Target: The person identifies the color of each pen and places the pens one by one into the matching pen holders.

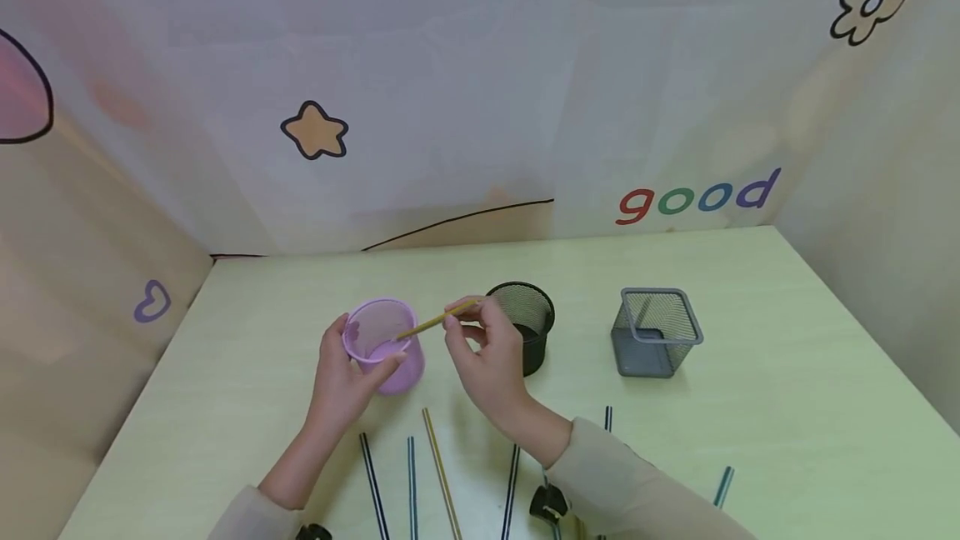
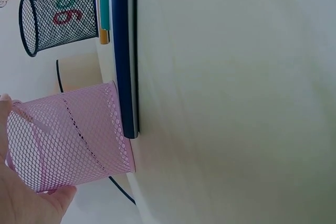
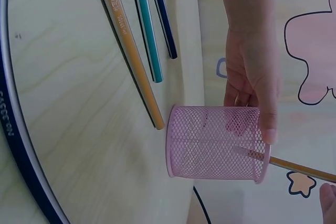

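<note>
My left hand [image 1: 339,386] grips a pink-purple mesh pen cup [image 1: 407,372] by its side, thumb near the rim. In the right wrist view the cup [image 3: 210,129] appears with its mouth toward a yellow pencil [image 3: 299,168], whose lower end lies inside it. My right hand [image 1: 491,357] pinches that pencil [image 1: 435,323] near its upper end, slanted over the cup's rim. The cup's base looks close to the table; whether it touches cannot be told. A black round mesh cup [image 1: 534,350] stands behind my right hand, partly hidden by it.
A grey square mesh holder [image 1: 647,357] stands at the right. Several pencils lie at the front, among them a yellow pencil [image 1: 442,473], a light blue pencil [image 1: 412,486] and a dark pencil [image 1: 373,486]. A black object [image 1: 548,503] sits near my right sleeve.
</note>
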`<state>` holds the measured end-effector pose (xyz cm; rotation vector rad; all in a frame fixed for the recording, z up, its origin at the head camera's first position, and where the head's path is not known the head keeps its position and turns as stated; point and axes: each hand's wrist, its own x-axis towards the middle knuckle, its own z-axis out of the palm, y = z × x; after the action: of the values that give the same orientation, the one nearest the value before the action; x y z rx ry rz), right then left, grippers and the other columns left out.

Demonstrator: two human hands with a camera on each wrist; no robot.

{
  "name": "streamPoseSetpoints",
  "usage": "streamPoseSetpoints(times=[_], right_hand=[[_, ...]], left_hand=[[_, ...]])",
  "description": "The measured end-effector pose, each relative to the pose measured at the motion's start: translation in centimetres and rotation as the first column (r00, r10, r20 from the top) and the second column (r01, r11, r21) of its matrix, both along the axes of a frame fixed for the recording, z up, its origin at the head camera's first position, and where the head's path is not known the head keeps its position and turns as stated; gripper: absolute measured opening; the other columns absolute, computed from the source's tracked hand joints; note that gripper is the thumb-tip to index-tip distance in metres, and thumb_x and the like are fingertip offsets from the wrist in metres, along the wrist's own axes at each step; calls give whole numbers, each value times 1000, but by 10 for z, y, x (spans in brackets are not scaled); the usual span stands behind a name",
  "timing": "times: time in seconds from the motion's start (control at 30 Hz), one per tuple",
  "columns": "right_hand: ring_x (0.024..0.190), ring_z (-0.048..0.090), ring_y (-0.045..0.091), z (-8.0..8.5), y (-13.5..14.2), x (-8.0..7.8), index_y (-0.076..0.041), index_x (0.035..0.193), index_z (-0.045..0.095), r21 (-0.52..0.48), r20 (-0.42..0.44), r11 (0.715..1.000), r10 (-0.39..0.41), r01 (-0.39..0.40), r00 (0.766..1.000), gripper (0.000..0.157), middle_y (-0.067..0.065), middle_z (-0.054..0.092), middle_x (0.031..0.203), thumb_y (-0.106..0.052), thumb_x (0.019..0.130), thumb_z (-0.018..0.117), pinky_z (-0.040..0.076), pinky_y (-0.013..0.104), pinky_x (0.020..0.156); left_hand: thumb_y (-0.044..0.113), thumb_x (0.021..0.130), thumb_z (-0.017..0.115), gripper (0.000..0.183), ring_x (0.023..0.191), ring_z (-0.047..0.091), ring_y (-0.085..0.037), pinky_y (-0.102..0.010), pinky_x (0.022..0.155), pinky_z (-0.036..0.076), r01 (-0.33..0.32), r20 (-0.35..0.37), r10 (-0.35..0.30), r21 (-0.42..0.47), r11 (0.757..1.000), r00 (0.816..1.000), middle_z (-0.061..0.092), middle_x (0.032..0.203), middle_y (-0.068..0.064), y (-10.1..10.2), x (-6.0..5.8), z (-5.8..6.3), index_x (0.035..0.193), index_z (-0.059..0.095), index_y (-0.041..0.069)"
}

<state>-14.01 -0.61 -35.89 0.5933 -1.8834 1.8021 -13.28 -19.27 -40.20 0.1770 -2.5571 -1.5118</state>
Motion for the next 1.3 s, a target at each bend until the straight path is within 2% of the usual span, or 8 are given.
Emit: streamPoseSetpoints(times=[0.43, 0.87, 1.07, 1.3], right_hand=[[81, 66, 27, -15, -7, -8, 3, 91, 62, 108, -52, 993, -33, 39, 998, 9, 16, 64, 88, 7, 83, 63, 58, 23, 71], [80, 67, 25, -16, -12, -10, 3, 92, 63, 176, -22, 984, -29, 33, 999, 8, 16, 65, 89, 3, 84, 65, 58, 23, 68], [79, 67, 24, -22, -17, -9, 4, 91, 62, 209, -32, 978, -13, 19, 999, 8, 16, 65, 88, 3, 84, 65, 58, 25, 67], [78, 67, 23, -25, -19, -13, 3, 91, 63, 233, -57, 972, -17, 30, 998, 8, 15, 64, 87, 3, 84, 66, 57, 22, 67]], left_hand=[[26, 77, 80, 100, 131, 36, -44, -54, 106, 37, 11, 23, -11, -8, 1000, 1000, 30, 143, -29, 1, 1, 3, 145, 15, -7], [26, 77, 79, 99, 131, 36, -43, -53, 107, 36, 17, 21, -17, -1, 1000, 1000, 31, 142, -28, 1, -1, 4, 146, 15, -6], [26, 78, 79, 101, 132, 36, -44, -54, 107, 36, 17, 36, -17, 13, 1000, 999, 30, 142, -29, 1, 4, 5, 146, 13, -7], [25, 77, 80, 99, 129, 37, -45, -56, 106, 36, 25, -8, -25, 17, 1000, 1000, 32, 140, -30, 0, 2, 5, 145, 15, -9]])
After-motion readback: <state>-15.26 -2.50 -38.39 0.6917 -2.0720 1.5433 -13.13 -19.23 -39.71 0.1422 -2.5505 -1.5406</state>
